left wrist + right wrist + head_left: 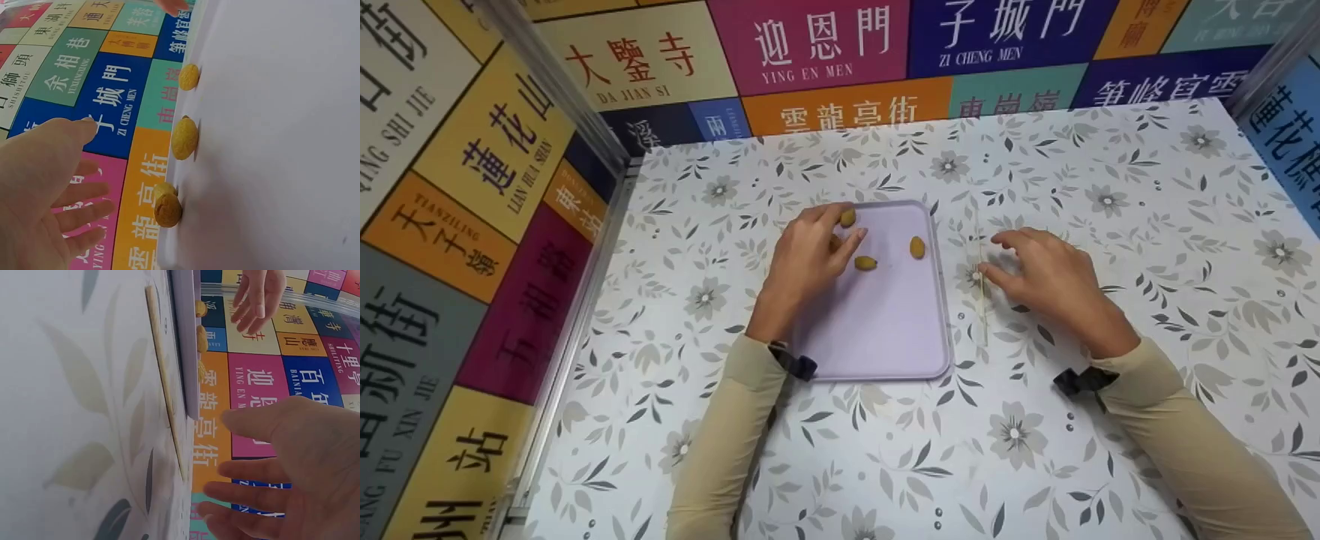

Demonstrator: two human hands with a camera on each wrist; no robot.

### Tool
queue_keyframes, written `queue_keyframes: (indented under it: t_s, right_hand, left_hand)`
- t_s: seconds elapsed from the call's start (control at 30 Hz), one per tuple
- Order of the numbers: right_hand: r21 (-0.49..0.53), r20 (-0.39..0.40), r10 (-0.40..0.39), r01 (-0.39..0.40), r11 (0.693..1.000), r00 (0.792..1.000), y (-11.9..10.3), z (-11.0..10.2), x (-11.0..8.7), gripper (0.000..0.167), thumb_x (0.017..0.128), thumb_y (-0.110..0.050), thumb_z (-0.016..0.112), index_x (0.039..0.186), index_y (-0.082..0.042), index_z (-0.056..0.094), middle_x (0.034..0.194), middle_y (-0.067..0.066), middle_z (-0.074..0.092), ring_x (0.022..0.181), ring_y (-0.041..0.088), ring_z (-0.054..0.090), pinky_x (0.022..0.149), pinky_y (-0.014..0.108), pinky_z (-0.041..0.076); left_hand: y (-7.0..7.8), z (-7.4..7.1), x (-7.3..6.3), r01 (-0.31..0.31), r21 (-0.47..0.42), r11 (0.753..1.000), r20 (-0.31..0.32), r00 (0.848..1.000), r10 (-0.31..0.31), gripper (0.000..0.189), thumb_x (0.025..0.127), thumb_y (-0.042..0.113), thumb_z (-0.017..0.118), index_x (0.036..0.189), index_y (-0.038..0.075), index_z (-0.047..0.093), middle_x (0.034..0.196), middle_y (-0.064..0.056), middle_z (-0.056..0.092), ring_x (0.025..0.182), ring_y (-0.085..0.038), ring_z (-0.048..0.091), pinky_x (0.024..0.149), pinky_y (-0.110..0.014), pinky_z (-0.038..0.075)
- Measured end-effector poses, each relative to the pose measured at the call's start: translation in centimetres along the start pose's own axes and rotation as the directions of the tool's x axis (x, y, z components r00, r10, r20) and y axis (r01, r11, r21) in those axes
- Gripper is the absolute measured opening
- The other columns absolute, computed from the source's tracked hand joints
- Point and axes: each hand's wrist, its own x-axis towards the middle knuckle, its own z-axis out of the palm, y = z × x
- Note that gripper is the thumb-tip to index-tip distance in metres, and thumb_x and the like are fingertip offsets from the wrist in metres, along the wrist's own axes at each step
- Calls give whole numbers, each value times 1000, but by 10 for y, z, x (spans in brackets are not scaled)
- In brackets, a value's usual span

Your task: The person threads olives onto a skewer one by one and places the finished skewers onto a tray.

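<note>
Several small yellow-brown oval fruits, one of them a fruit (pixel 865 263) near the middle, lie in the upper part of a pale purple tray (pixel 877 330). Another fruit (pixel 917 247) is close to the tray's right edge. My left hand (pixel 810 247) hovers over the tray's upper left, fingers relaxed and holding nothing; in the head view it partly hides one fruit. Just right of the tray, a thin wooden skewer (pixel 163 377) lies on the floral tablecloth. Beside the skewer, my right hand (pixel 1046 270) has its fingers apart with nothing between them.
The white cloth (pixel 885 457) with grey flowers and leaves covers the table. Behind it and on the left stand coloured panels (pixel 810 45) with large lettering. A metal frame post (pixel 562 82) rises at the back left corner.
</note>
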Motion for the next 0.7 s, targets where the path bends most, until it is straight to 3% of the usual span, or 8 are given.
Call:
queue_keyframes:
  t_s: [0.1, 0.17, 0.33, 0.47, 0.7]
  right_hand:
    - [4, 58, 25, -25, 1000, 998, 1, 2, 0, 41, 99, -46, 76, 125, -14, 76, 119, 9, 79, 101, 35, 73, 74, 59, 54]
    - [11, 87, 43, -44, 999, 995, 1, 3, -1, 37, 98, -47, 78, 117, -15, 78, 113, 7, 79, 100, 33, 73, 73, 56, 53]
    - [21, 161, 71, -75, 997, 984, 2, 1, -2, 38, 93, -55, 82, 100, -18, 77, 101, 3, 78, 92, 28, 71, 69, 48, 50]
    - [13, 228, 84, -89, 996, 970, 1, -3, -4, 43, 88, -60, 85, 94, -18, 75, 95, 1, 76, 89, 26, 68, 66, 44, 47]
    - [17, 289, 114, -124, 992, 951, -1, -9, -6, 34, 90, -52, 85, 94, -19, 77, 96, 0, 77, 90, 25, 68, 68, 41, 47]
  left_hand:
    - [0, 4, 0, -35, -1, 999, 51, 998, 35, 38, 107, 40, 69, 133, 11, 73, 122, -11, 78, 101, -27, 71, 92, -45, 58]
    - [1, 6, 0, -59, -7, 998, 90, 994, 59, 36, 106, 37, 71, 130, 10, 75, 116, -11, 79, 98, -27, 71, 89, -45, 58]
    - [3, 12, 0, -109, -49, 993, 185, 976, 116, 31, 104, 32, 76, 125, 9, 79, 120, -9, 81, 113, -29, 74, 101, -43, 58]
    - [4, 15, 1, -130, -87, 988, 238, 960, 147, 28, 102, 26, 79, 123, 8, 80, 121, -7, 82, 114, -26, 77, 103, -40, 58]
    - [11, 17, 3, -107, -102, 989, 306, 943, 134, 29, 102, 25, 78, 127, 9, 78, 124, -7, 81, 114, -24, 77, 102, -38, 59]
